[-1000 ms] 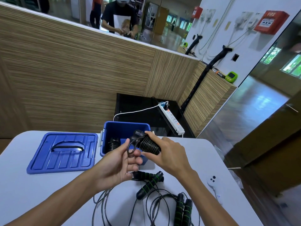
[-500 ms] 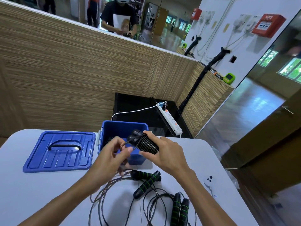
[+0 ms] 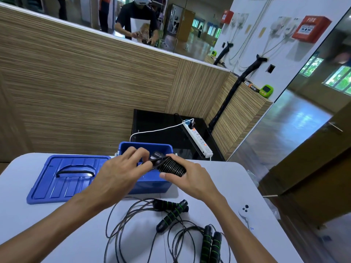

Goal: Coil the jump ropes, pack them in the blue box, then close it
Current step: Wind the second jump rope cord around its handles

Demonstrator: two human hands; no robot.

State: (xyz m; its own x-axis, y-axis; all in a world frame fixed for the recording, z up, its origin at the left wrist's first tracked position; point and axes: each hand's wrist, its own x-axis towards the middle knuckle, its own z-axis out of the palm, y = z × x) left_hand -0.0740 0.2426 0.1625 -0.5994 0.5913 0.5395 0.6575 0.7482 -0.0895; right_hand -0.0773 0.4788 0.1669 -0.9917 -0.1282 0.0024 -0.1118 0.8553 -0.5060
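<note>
**A:** What has just changed with the coiled jump rope (image 3: 171,166)?

**B:** A second ago its cord tail hung in a loose loop at the left hand (image 3: 121,172). Now those fingers pinch it flat against the bundle's end. I judge the wrap nearly finished, so packing is close.

**A:** How does it lie?

**B:** Its long axis runs from lower right to upper left, handle ends toward the open blue box (image 3: 146,184), directly above its front edge. The right hand (image 3: 187,179) is curled round the bundle.

**A:** And beyond that?

**B:** The blue lid (image 3: 66,179) lies left of the box. Two uncoiled ropes (image 3: 171,224) sprawl on the white table (image 3: 218,186) nearer the person.
</note>
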